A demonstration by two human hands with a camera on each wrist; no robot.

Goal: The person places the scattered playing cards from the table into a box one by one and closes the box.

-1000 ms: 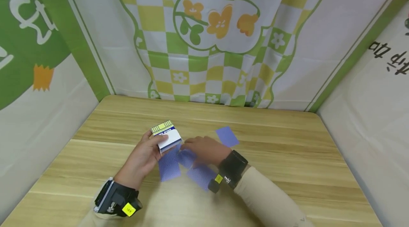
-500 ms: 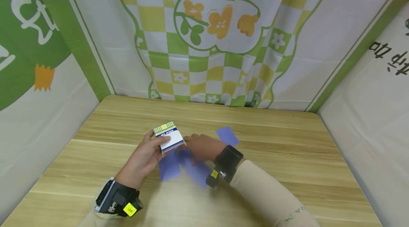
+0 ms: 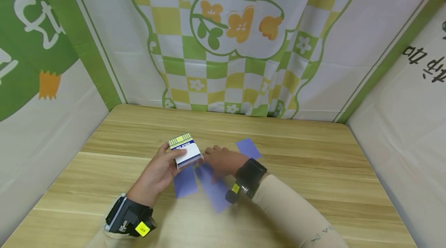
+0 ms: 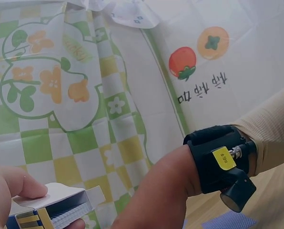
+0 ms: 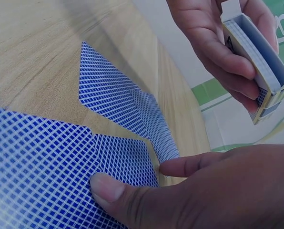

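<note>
- Nearest, black bands (image 3: 129, 217) circle both wrists; pale, smooth-looking sleeves (image 3: 292, 205) cover the forearms.
- Blue-checked cards (image 3: 221, 197) with straight edges lie on the table (image 3: 313, 186) at the right hand's 7 o'clock, partly beneath it.
- The right hand (image 3: 226, 162) reaches over them: its thumb lies over a card, its forefinger stretched beside another, a gap between the two digits; the other fingers are hard to make out.
- The left hand (image 3: 156, 171) grips the box (image 3: 186, 153) firmly, thumb on top and fingers beneath.
- The box, thin-walled and printed white, blue and yellow, sits at the right hand's 10 o'clock, just beside it; its mouth shows a stack inside, the end flap sticking out.
- A lone card (image 3: 248, 148) lies at the right hand's 2 o'clock, apart from the rest.
- Farther, wood-grained tabletop runs to a rounded-cornered edge at 12 o'clock.
- Beyond hangs creased, green-and-yellow checked cloth (image 3: 230, 73).
</note>
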